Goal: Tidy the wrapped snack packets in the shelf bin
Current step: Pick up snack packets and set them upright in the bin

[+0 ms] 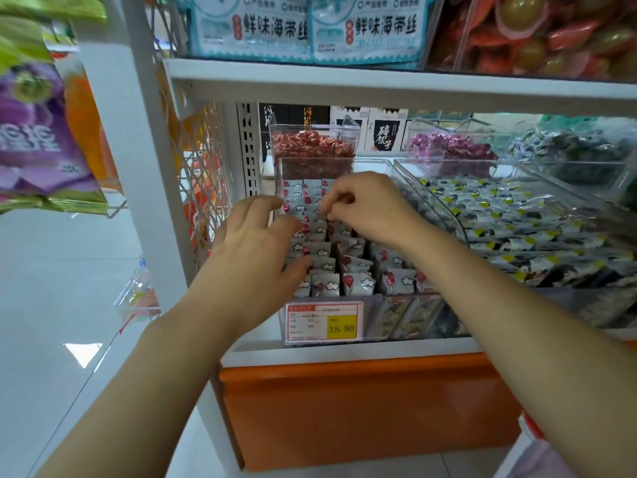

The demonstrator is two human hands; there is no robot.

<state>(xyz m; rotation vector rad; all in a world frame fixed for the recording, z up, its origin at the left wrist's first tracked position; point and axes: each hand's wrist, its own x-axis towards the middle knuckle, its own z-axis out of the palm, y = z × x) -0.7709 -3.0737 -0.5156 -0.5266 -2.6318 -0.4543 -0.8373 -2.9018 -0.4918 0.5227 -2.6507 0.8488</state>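
A clear plastic shelf bin (379, 317) holds several rows of small white snack packets (358, 282) printed with red circles and clouds, standing on edge. My left hand (256, 248) lies over the left rows, fingers spread and fairly straight, fingertips touching the packets. My right hand (367, 208) reaches into the bin's middle with curled fingers that pinch the top of a packet. Both hands hide part of the rows.
A yellow price tag (324, 321) reading 15.80 sits on the bin front. A second clear bin (431, 201) of dark-and-white packets stands to the right. Red and purple candy bins sit behind. A white shelf board (379, 84) hangs close above; an orange base panel lies below.
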